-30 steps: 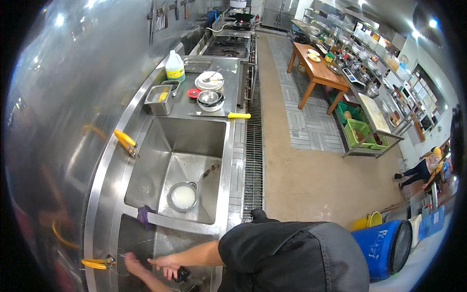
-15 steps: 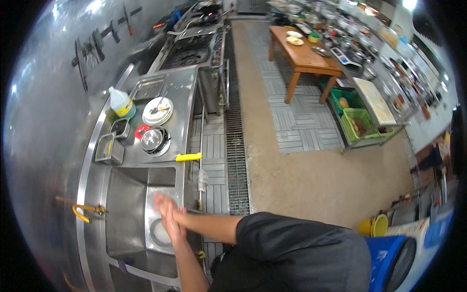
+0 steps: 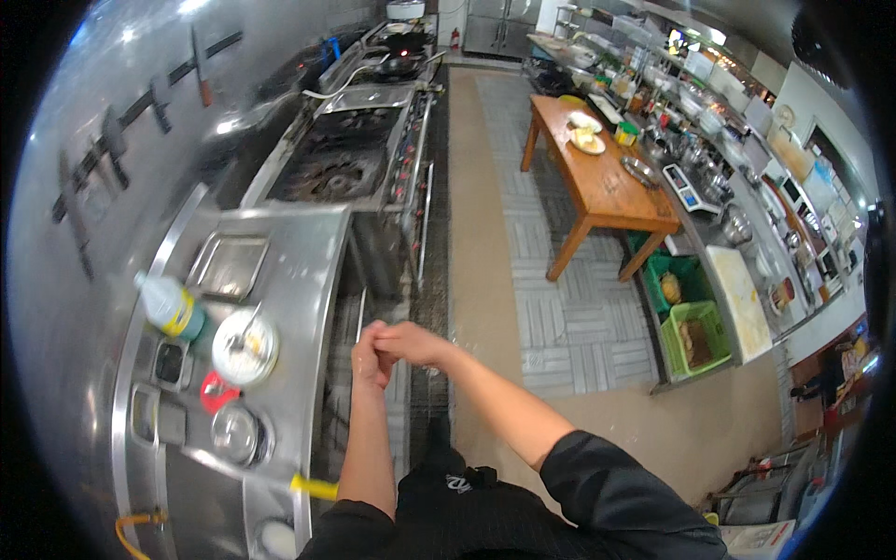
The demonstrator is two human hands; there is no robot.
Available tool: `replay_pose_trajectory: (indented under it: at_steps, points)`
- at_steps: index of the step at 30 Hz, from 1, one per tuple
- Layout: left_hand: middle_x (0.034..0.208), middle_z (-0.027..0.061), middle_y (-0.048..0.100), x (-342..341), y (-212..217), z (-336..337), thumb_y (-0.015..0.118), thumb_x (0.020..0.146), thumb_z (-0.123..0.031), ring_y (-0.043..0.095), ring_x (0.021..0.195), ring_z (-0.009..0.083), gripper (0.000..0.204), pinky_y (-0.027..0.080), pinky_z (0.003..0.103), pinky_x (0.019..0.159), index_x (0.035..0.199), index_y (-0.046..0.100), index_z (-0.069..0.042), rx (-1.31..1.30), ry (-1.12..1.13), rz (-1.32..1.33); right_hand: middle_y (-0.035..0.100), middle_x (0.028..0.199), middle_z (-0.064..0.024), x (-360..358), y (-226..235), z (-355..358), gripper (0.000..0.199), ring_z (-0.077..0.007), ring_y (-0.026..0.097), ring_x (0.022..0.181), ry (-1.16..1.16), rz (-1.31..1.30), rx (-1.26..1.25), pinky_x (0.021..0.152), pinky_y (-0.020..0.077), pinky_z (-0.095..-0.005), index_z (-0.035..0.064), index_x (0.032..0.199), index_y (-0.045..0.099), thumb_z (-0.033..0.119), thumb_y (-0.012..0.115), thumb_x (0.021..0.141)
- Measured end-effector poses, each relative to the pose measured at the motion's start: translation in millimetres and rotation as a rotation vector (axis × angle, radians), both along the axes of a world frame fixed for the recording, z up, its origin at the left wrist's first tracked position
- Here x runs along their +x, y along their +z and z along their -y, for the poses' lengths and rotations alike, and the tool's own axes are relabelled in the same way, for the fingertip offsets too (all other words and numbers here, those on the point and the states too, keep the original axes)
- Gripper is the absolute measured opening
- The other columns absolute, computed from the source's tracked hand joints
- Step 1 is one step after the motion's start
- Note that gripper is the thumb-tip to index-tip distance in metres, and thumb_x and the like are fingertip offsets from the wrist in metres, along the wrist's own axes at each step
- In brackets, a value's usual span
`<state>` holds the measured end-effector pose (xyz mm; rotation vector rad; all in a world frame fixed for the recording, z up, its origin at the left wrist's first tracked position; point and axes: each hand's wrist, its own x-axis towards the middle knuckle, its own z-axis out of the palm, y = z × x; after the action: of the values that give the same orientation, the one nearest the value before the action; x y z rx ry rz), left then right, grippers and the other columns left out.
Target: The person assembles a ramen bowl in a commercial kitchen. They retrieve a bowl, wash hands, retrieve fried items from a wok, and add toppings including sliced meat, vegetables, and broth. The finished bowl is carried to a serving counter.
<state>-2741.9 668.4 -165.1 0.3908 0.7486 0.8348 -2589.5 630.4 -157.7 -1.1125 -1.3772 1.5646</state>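
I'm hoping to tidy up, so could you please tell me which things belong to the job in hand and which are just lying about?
In hand:
left hand and right hand, touching each other; no held item visible

Lying about, untouched:
plastic bottle
white plates
metal tray
metal bowl
yellow handle

Steel worktop (image 3: 303, 266): smooth, shiny metal. Wall (image 3: 103, 56): glossy, reflective metal. Jug (image 3: 168, 303): translucent plastic. Shallow tray (image 3: 230, 266): shiny metal. Plates (image 3: 224, 359): white, glossy. Knife handle (image 3: 315, 486): smooth yellow plastic. Stove top (image 3: 331, 163): dark, rough-looking metal. Wooden worktop (image 3: 607, 191): brown, soft sheen. Crate (image 3: 677, 347): green lattice plastic. Floor tiles (image 3: 597, 345): grey, ribbed. Sleeve (image 3: 597, 476): matt black cloth.
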Motion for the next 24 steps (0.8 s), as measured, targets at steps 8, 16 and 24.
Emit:
replay_pose_trajectory:
  at_steps: [8, 16, 24]
  points:
    - [0.103, 0.0141, 0.074, 125.6, -75.1, -212.4, 0.068, 0.093, -0.021, 0.071, 0.093, 0.0308, 0.02, 0.055, 0.041, 0.087, 0.101, 0.072, -0.004, 0.89, -0.265, -1.092, 0.073, 0.093, -0.0132, 421.9, -165.0, 331.6, 0.025, -0.0295, 0.07, 0.085, -0.158, 1.269, -0.744, 0.071, 0.0545, -0.0468, 0.0098, 0.096, 0.073, 0.027, 0.056, 0.097]
    - [0.082, 0.0071, 0.045, 381.8, -34.5, -425.9, 0.055, 0.106, -0.018, 0.044, 0.073, 0.0204, 0.024, 0.042, 0.037, 0.072, 0.091, 0.043, -0.003, 0.794, 0.408, -1.163, 0.073, 0.083, -0.0111, 570.8, -238.8, 221.7, 0.031, -0.027, 0.071, 0.083, -0.716, 1.069, -0.825, 0.069, 0.0555, -0.0469, 0.0104, 0.072, 0.073, 0.029, 0.062, 0.094]
    - [0.062, -0.0069, 0.032, 486.7, 160.2, -643.0, 0.067, 0.103, -0.034, 0.029, 0.058, 0.0071, 0.048, 0.029, 0.03, 0.049, 0.072, 0.037, -0.014, 1.075, 0.487, -1.154, 0.068, 0.077, -0.004, 840.7, 61.9, -448.9, 0.026, -0.0145, 0.063, 0.07, -0.33, -0.003, -0.061, 0.071, 0.0515, -0.0299, 0.0, 0.09, 0.072, 0.022, 0.06, 0.098]
